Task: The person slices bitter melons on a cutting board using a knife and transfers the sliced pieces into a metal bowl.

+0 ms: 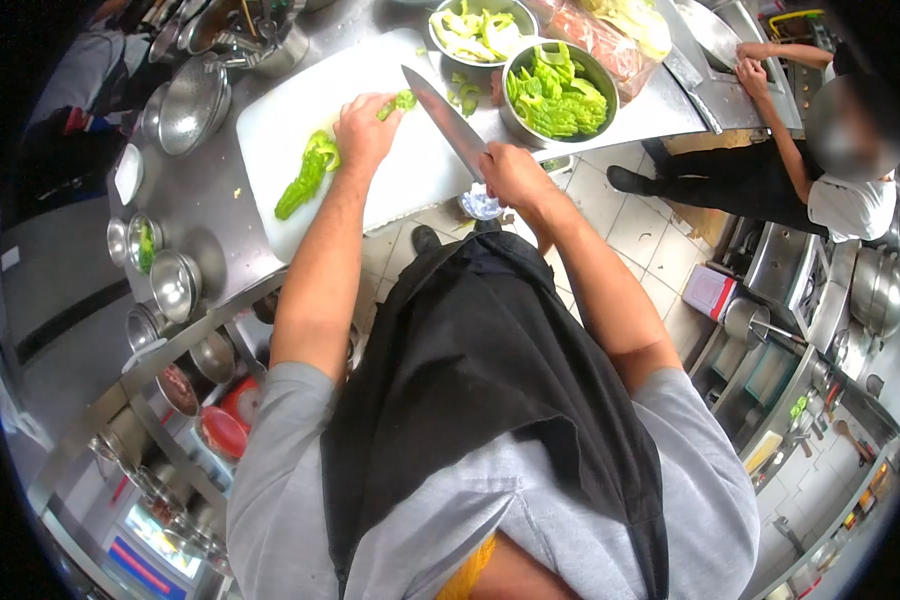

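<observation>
My right hand (pixel 518 178) is wrapped round the handle of a large kitchen knife (pixel 445 122), its blade slanting up and left over the board's right side. At the board's upper middle my left hand (pixel 365 132) is closed on a small green pepper piece (pixel 403 101) that sticks out toward the blade. A row of cut green pepper (pixel 310 175) lies on the white cutting board (pixel 270 115), left of that hand. Beyond the knife stands a metal bowl (pixel 560 143) full of bright green pieces. Behind it, another metal bowl (pixel 482 62) holds paler green strips.
Small green scraps (pixel 462 90) lie by the bowls. A plastic-wrapped reddish package (pixel 595 45) rests at the back. Metal colanders (pixel 192 103) and small bowls (pixel 175 285) stand at left. A co-worker (pixel 840 190) reaches to a sink on the right. Tiled floor (pixel 620 220) lies between us.
</observation>
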`<action>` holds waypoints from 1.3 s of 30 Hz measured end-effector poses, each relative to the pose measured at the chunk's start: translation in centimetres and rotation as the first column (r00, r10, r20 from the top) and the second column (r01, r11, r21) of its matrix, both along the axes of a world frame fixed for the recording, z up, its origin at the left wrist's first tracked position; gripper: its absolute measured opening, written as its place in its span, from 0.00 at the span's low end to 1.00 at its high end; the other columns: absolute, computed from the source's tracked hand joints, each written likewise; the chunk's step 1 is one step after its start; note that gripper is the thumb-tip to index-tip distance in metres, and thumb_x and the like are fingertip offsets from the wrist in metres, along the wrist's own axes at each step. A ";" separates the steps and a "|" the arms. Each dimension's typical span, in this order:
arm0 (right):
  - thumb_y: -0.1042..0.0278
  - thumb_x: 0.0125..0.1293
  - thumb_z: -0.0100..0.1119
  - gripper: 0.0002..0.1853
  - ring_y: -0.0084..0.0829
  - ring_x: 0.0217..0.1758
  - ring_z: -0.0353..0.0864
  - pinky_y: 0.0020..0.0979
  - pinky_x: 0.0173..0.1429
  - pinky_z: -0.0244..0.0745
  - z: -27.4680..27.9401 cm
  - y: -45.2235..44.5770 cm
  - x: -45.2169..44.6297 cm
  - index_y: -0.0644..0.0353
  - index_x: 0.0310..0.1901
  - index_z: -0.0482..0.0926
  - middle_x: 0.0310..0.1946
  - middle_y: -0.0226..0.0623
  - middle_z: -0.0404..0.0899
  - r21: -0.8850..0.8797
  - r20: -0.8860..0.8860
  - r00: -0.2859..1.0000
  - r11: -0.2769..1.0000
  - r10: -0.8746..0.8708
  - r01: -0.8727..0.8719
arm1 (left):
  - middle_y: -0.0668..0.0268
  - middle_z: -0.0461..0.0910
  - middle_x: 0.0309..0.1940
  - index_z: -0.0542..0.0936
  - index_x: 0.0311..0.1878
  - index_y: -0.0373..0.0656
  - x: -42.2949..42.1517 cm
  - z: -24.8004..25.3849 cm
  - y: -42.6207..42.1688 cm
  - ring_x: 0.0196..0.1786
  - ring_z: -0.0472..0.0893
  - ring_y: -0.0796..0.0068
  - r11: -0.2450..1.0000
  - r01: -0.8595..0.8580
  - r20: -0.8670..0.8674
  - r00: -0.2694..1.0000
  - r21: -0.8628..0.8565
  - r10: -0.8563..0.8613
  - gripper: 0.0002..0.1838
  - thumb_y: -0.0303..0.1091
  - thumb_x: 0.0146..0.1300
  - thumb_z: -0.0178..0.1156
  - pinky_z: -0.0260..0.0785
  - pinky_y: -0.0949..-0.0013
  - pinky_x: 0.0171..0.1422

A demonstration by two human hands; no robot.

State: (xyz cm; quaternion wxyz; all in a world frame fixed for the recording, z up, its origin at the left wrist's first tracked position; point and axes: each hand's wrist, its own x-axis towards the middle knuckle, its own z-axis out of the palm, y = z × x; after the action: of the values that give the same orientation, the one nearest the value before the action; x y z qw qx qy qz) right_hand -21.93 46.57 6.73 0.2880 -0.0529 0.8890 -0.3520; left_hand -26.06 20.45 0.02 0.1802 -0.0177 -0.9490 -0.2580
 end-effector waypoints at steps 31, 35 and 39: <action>0.59 0.77 0.45 0.21 0.41 0.25 0.87 0.43 0.39 0.81 1.5 -1.6 -1.5 0.72 0.47 0.80 0.25 0.49 0.85 -0.004 0.156 0.987 1.000 0.020 -0.020 | 0.72 0.85 0.47 0.88 0.47 0.57 -0.7 0.4 0.5 0.51 0.81 0.57 0.999 -0.032 0.036 0.999 -0.012 0.032 0.15 0.39 0.55 0.72 0.74 0.49 0.54; 0.61 0.78 0.45 0.18 0.35 0.18 0.81 0.40 0.29 0.78 1.0 -1.5 -1.3 0.71 0.45 0.77 0.23 0.43 0.83 -0.029 0.146 0.989 0.999 0.020 -0.016 | 0.72 0.85 0.50 0.88 0.49 0.57 -0.6 0.7 0.5 0.54 0.81 0.59 0.999 -0.040 0.092 0.995 -0.037 0.043 0.16 0.41 0.56 0.73 0.75 0.54 0.58; 0.61 0.79 0.45 0.19 0.34 0.18 0.81 0.40 0.30 0.79 1.0 -1.4 -1.4 0.71 0.45 0.77 0.22 0.42 0.83 -0.034 0.163 0.987 0.999 0.004 0.001 | 0.71 0.85 0.50 0.88 0.50 0.57 -0.6 1.0 0.6 0.53 0.81 0.59 0.997 -0.049 0.104 0.993 -0.059 0.055 0.16 0.40 0.56 0.72 0.75 0.54 0.58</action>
State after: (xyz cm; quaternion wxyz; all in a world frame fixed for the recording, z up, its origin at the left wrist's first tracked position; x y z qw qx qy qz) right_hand -23.37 45.13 7.74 0.3592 -0.0293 0.8563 -0.3700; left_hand -26.62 21.08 0.99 0.1359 0.0156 -0.9643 -0.2269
